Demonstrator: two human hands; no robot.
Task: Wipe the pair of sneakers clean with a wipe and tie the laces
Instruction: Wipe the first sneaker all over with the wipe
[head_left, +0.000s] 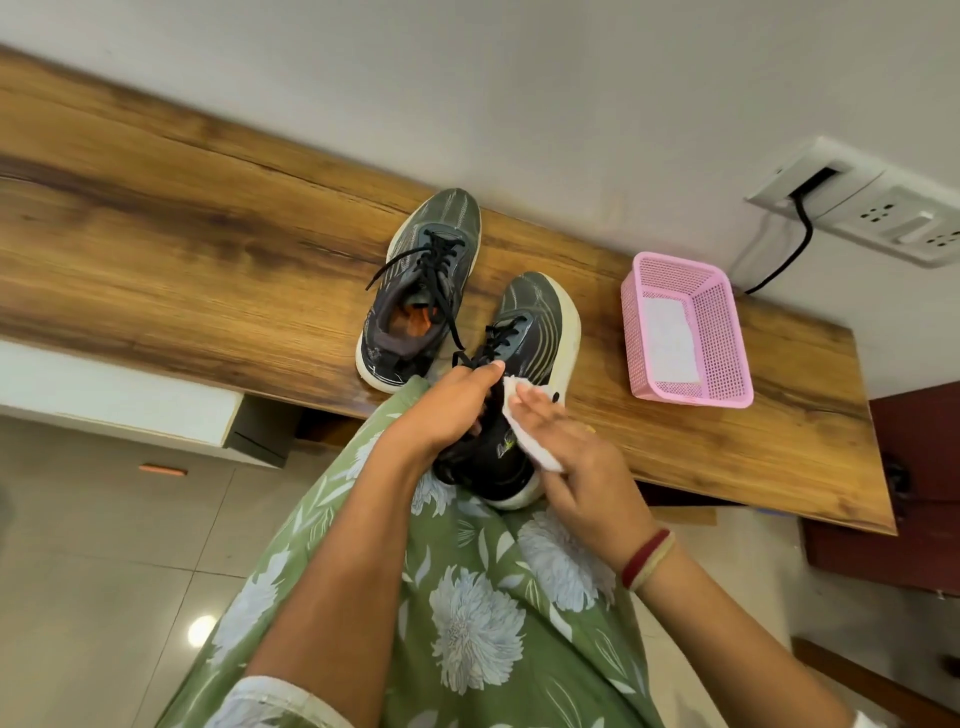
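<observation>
Black sneaker (524, 332) collar hidden, wipe (540, 453) half-covered

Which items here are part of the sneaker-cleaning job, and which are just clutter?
Job: held sneaker, gripped by left hand; wipe, pressed on it by right hand; second sneaker, laces untied, on the wooden shelf.
Lying about: pink basket, wall socket, black cable.

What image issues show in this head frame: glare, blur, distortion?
Head view: the wide-angle lens tilts the wooden counter and stretches the corners. There is one lamp glare spot on the floor tile. The light is soft and shadows are faint. The right hand and wipe are slightly motion-soft. The held sneaker, other sneaker and left hand are sharp enough.
</observation>
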